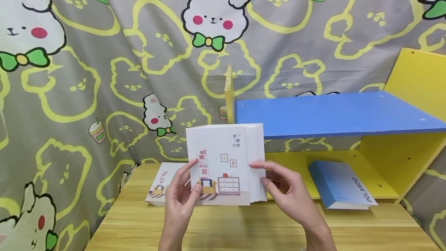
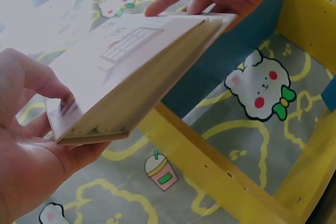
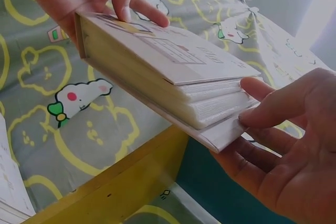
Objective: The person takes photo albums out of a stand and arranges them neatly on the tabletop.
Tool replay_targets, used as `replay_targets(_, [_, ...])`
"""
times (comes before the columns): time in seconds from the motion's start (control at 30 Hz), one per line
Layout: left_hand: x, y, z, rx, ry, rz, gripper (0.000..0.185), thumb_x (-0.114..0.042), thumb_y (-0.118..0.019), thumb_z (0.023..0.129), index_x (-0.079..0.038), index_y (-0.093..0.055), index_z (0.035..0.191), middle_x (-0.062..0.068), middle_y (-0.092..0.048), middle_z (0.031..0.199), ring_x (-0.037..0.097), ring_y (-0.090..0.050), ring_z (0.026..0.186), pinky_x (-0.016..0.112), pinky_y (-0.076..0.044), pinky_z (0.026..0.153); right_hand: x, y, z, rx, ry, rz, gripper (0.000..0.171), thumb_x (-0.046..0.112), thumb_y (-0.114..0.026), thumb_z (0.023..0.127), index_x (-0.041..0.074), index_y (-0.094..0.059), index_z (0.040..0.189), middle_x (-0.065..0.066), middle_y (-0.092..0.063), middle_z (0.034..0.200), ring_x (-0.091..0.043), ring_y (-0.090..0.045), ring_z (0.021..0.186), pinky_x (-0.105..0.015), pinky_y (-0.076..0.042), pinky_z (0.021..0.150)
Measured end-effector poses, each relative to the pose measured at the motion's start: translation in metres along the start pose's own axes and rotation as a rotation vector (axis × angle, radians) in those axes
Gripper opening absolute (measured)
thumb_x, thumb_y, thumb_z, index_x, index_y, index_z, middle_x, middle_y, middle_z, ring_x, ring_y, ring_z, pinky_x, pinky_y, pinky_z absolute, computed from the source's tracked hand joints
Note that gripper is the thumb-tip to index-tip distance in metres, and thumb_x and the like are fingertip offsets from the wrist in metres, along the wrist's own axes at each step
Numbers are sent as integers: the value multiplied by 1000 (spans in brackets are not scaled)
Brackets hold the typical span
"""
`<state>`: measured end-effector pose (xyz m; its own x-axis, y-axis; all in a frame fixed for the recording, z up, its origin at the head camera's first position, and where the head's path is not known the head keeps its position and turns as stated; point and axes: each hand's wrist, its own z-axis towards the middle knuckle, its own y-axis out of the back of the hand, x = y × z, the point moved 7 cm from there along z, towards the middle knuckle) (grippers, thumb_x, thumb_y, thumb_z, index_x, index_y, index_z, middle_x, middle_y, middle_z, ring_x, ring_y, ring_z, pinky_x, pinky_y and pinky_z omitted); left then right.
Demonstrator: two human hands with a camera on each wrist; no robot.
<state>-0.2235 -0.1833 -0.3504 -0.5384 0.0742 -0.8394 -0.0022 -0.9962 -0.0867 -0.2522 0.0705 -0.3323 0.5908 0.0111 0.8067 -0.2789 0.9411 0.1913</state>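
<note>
At the head view's centre, a white book stands tilted between two hands. The left hand pinches its left edge, thumb on the cover; the right hand grips its right edge, index finger extended. Wooden table below, blue-and-yellow shelf right, patterned curtain behind.

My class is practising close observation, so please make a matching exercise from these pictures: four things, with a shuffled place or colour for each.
Things:
1. centre book
2. leftmost book
3. POLAROID book
4. curtain

Places and colours:
A. on the yellow lower board
B. held between the left hand and right hand
C. grey with yellow outlines
D. lying on the wood-grain table

Pairs: 1-B, 2-D, 3-A, 4-C
</note>
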Motion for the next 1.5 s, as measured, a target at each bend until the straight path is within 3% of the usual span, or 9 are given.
replay_targets(0.17, [1, 0, 0, -10, -1, -4, 60, 17, -51, 97, -3, -43, 153, 15, -48, 155, 32, -56, 129, 38, -57, 95, -1, 0, 0, -7, -5, -6, 43, -12, -60, 97, 12, -68, 131, -8, -66, 131, -25, -71, 95, -34, -60, 73])
replay_targets(0.47, [-3, 4, 0, -73, 4, 21, 60, 18, -51, 96, -6, -47, 151, 16, -53, 149, 31, -63, 120, 42, -59, 91, 2, -1, 1, -52, -18, 38, 41, -11, -63, 95, 11, -68, 129, -9, -69, 127, -26, -72, 105, -39, -62, 82])
replay_targets(0.67, [-6, 6, -1, -95, 3, 29, 58, 16, -52, 98, -6, -47, 150, 17, -53, 149, 31, -63, 119, 41, -59, 90, 4, -1, 0, -98, -23, 31, 38, -8, -68, 94, 10, -69, 127, -9, -73, 122, -24, -74, 98, -37, -63, 78])
replay_targets(1.27, [-7, 13, -3, -113, -9, 30, 60, 17, -52, 96, -6, -46, 151, 17, -51, 150, 30, -63, 119, 36, -58, 92, 5, -7, 1, -131, 3, 47, 37, -8, -71, 92, 9, -72, 125, -10, -74, 118, -24, -75, 94, -36, -63, 74])
replay_targets(1.5, [-8, 15, -2, -80, -42, 9, 60, 17, -50, 97, -2, -42, 152, 19, -51, 149, 31, -62, 118, 37, -59, 91, 4, -9, 2, -142, -1, 55, 36, -8, -72, 91, 7, -72, 124, -10, -75, 118, -23, -75, 94, -35, -63, 72])
